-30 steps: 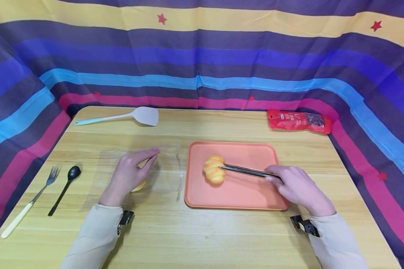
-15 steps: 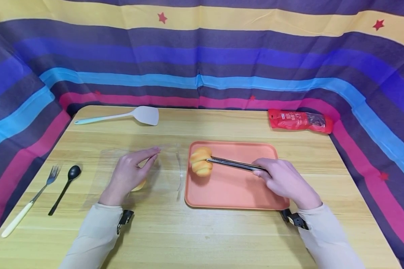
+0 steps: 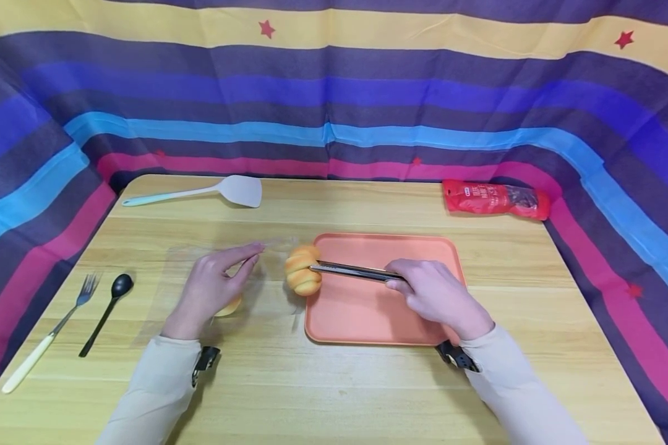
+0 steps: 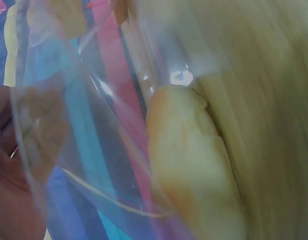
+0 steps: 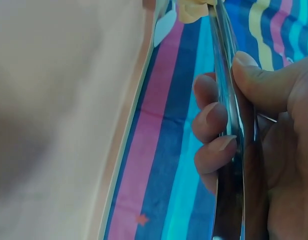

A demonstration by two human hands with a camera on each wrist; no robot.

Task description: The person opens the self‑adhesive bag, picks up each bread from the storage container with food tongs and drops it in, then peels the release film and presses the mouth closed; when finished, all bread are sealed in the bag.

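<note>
My right hand (image 3: 436, 293) grips metal tongs (image 3: 356, 271), fingers and thumb wrapped round both arms in the right wrist view. The tongs' tips pinch a golden ridged bread roll (image 3: 302, 272), which overlaps the left rim of the pink tray (image 3: 378, 315). To the left, my left hand (image 3: 214, 287) pinches the upper edge of a clear plastic bag (image 3: 169, 290) and holds its mouth up. Another bread roll (image 4: 189, 165) lies inside the bag, mostly hidden under the left hand in the head view.
A fork (image 3: 50, 343) and black spoon (image 3: 108, 309) lie at the left of the wooden table (image 3: 334, 395). A white spatula (image 3: 239, 190) rests at the back left, a red snack packet (image 3: 495, 199) at the back right. Striped cloth (image 3: 334, 105) encloses the far sides.
The right hand has carried the roll in the tongs leftward, from over the tray's left half to past its left rim, near the bag's mouth. The left hand has stayed in place.
</note>
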